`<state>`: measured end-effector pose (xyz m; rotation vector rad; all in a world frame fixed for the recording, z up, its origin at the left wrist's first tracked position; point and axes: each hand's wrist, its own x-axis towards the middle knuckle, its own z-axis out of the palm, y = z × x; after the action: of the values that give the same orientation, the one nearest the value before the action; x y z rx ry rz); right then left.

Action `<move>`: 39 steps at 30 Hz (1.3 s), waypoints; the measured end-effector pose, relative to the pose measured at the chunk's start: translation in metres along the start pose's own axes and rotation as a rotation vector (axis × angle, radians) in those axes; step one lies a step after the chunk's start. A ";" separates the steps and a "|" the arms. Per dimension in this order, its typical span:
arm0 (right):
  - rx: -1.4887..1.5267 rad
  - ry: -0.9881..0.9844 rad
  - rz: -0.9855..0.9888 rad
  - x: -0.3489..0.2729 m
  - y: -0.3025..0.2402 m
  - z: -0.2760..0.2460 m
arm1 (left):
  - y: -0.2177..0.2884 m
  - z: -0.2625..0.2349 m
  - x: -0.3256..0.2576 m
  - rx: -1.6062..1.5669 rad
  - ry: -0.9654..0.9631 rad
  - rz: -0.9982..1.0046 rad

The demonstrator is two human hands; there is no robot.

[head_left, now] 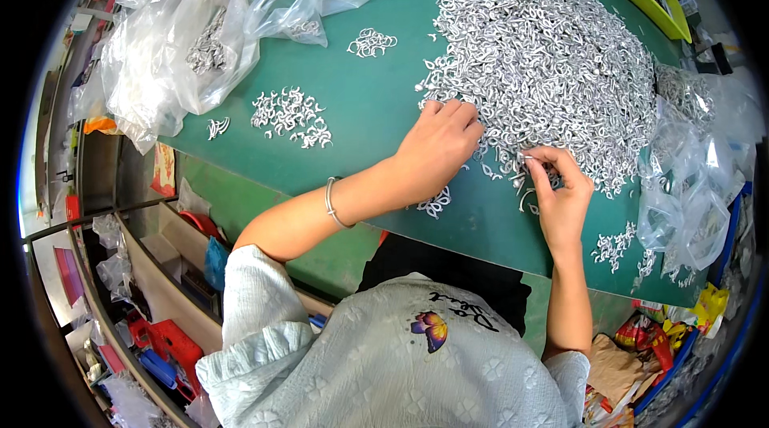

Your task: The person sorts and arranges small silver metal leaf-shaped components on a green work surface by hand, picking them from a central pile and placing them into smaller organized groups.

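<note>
Right hand (pixel 563 191) pinches a silvery metal piece (pixel 526 157); left hand (pixel 439 142) has unclear grip; silvery cluster (pixel 290 110) lies apart; large silvery heap (pixel 549 51) seemingly remains.

Green across the tabletop (pixel 364 107), silver-grey all over the heap of small metal pieces (pixel 553 67), whitish and see-through in the plastic bag (pixel 152 67), bright yellow-green on the tray (pixel 681 27), pale grey-green with tonal flowers and a purple-and-orange butterfly (pixel 430 331) on the shirt (pixel 352 356).
</note>
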<state>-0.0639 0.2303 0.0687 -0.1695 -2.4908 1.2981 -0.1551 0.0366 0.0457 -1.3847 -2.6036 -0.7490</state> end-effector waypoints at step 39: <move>-0.030 0.056 -0.062 -0.007 -0.002 -0.019 | 0.047 0.002 0.016 -1.376 -0.094 -0.563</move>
<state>-0.0510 0.2415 0.0790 -0.1322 -2.4498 1.2150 -0.1259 0.0713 0.0667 -0.6443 -2.4354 -2.9140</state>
